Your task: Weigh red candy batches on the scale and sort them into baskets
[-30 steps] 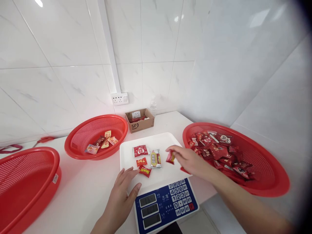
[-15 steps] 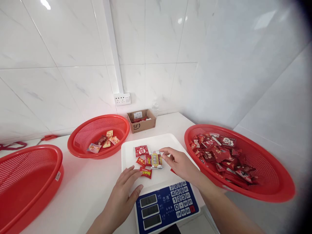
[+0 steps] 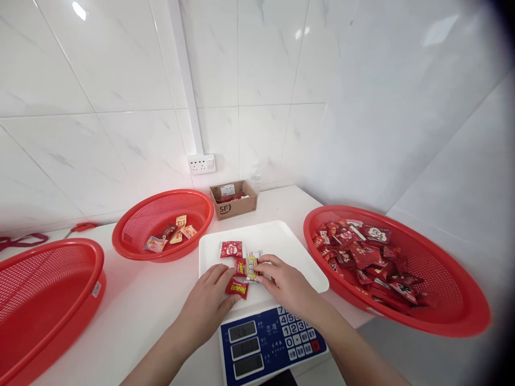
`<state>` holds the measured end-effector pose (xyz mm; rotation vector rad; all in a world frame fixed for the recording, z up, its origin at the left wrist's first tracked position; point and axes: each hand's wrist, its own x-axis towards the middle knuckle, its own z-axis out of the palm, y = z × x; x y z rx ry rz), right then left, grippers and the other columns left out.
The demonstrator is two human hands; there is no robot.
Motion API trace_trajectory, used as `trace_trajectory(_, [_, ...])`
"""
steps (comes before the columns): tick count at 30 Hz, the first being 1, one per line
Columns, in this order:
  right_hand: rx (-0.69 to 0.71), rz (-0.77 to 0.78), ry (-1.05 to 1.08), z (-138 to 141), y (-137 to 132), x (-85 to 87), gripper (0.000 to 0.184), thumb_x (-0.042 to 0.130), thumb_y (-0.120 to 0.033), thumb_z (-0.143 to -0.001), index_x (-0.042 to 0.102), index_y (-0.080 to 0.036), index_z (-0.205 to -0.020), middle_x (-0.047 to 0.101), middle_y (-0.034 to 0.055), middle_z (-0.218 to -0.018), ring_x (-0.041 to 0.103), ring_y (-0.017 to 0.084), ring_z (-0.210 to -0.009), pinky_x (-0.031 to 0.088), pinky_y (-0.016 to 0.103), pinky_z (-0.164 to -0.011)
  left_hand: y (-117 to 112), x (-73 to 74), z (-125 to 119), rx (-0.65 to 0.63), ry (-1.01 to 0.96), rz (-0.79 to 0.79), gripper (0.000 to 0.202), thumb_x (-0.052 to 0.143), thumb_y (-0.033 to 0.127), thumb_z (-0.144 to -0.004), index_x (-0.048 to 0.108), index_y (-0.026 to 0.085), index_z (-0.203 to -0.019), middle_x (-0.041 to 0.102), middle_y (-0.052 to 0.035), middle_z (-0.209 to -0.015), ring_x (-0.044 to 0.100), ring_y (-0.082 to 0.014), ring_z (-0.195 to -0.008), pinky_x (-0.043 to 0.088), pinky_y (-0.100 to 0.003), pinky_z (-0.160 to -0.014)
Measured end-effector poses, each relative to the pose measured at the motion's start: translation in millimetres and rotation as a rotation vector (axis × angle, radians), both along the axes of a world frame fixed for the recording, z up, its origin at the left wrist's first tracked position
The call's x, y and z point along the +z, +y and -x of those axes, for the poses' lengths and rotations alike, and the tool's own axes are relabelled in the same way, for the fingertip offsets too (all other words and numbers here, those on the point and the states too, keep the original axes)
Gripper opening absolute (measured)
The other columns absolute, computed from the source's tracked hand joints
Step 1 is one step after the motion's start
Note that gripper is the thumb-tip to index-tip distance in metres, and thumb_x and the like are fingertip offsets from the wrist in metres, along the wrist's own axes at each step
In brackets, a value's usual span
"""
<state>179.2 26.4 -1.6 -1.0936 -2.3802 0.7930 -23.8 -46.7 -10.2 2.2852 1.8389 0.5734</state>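
On the white scale (image 3: 277, 236) lie several small wrapped sweets. My right hand (image 3: 287, 287) has its fingers and thumb on the right side of a silver-and-yellow snack packet (image 3: 251, 266), gripping it. Against that packet lies a red wrapped candy (image 3: 240, 267). My left hand (image 3: 207, 297) rests at the left of the pile, fingers extended and thumb apart, touching the candies' left side. Close to its thumb is another red candy (image 3: 237, 288) with yellow lettering. A flat red packet (image 3: 232, 249) lies farther back. The left fingers hide part of the pile.
At the right, a red basket (image 3: 450, 268) holds many red packets. A second red basket (image 3: 132, 225) at the back left holds several sweets, and a third red basket (image 3: 44, 300) is nearer left. A cardboard box (image 3: 235, 206) stands by the wall. The keypad (image 3: 298, 338) faces me.
My left hand has moved up to the candies and covers one red candy. My right hand has shifted left and taken hold of the silver-and-yellow packet, which is now tilted and farther left.
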Motion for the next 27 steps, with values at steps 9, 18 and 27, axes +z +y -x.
trace_trajectory(9, [-0.113,-0.013,0.183,-21,-6,10.9,0.029,0.044,-0.034,-0.088,0.06,-0.027,-0.111,0.06,0.0039,-0.116,0.062,0.015,-0.079,0.052,0.031,-0.072,24,8.4,2,-0.114,0.121,0.097,0.08,0.053,0.059,-0.079,0.021,0.026,-0.144,0.015,-0.0128,-0.153,0.006,-0.032,-0.139,0.018,-0.056,-0.108])
trace_trajectory(18, [-0.487,-0.069,0.301,-61,1,13.5,0.032,0.045,-0.044,-0.085,0.061,-0.022,-0.101,0.064,0.0079,-0.104,0.06,0.018,-0.073,0.052,0.03,-0.058,61,11.9,-22,-0.194,0.165,0.232,0.083,0.036,0.072,-0.078,0.022,0.024,-0.144,0.014,-0.0147,-0.152,0.0,-0.034,-0.139,0.005,-0.063,-0.105])
trace_trajectory(27, [-0.453,-0.101,0.262,-54,2,5.5,0.031,0.045,-0.042,-0.085,0.063,-0.02,-0.099,0.068,0.007,-0.096,0.06,0.017,-0.068,0.05,0.03,-0.061,70,17.5,-29,-0.275,0.188,0.142,0.077,0.037,0.074,-0.076,0.033,0.031,-0.14,0.017,-0.0112,-0.152,-0.003,-0.0348,-0.139,-0.003,-0.065,-0.104])
